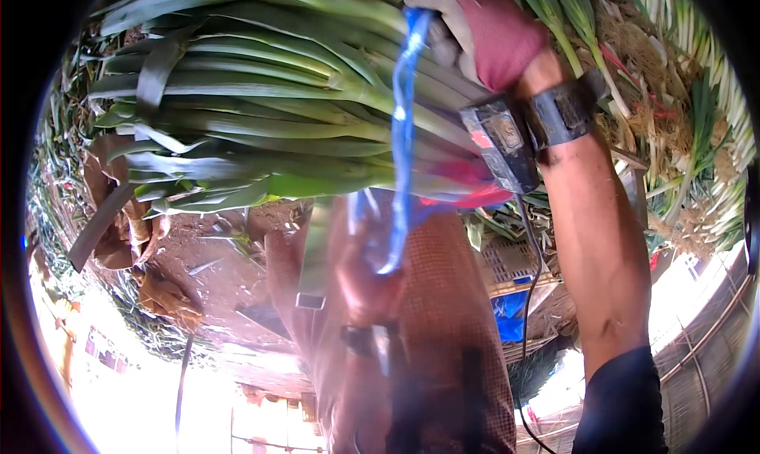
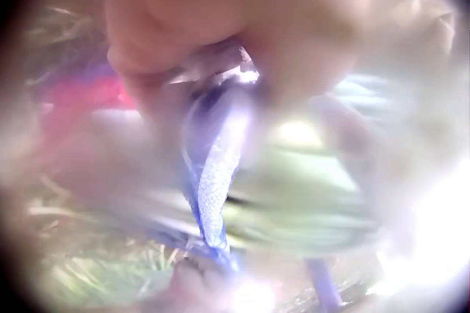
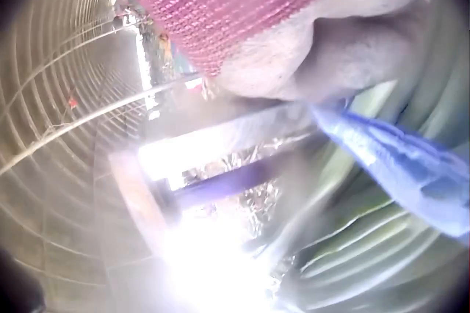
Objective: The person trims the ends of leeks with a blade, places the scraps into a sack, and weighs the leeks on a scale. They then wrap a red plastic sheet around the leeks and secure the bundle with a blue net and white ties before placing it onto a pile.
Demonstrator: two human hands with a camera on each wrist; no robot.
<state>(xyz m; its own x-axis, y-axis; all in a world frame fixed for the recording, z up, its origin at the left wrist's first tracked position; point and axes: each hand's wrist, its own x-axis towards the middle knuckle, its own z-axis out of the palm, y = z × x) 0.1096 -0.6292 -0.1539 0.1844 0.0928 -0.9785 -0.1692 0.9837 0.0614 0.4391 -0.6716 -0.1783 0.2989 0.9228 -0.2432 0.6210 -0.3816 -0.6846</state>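
A thick bundle of leeks (image 1: 261, 98) with broad green leaves lies across the upper part of the head view. My right hand (image 1: 483, 34), in a pink and whitish glove, grips a blue plastic strip (image 1: 402, 129) above the bundle. The strip runs down over the leaves to my bare left hand (image 1: 370, 276), which is blurred but holds its lower end near my body. In the left wrist view, bent fingers (image 2: 176, 27) close around the twisted strip (image 2: 220, 173). A red and blue band (image 1: 475, 186) shows at the bundle's lower right.
More leeks (image 1: 720, 129) with roots lie piled at the right. A plastic crate (image 1: 507, 264) stands below the bundle, near a blue bag (image 1: 511, 311). Brown dry wrapping (image 1: 127, 208) hangs at the left. A cable (image 1: 534, 264) trails from the right wrist camera.
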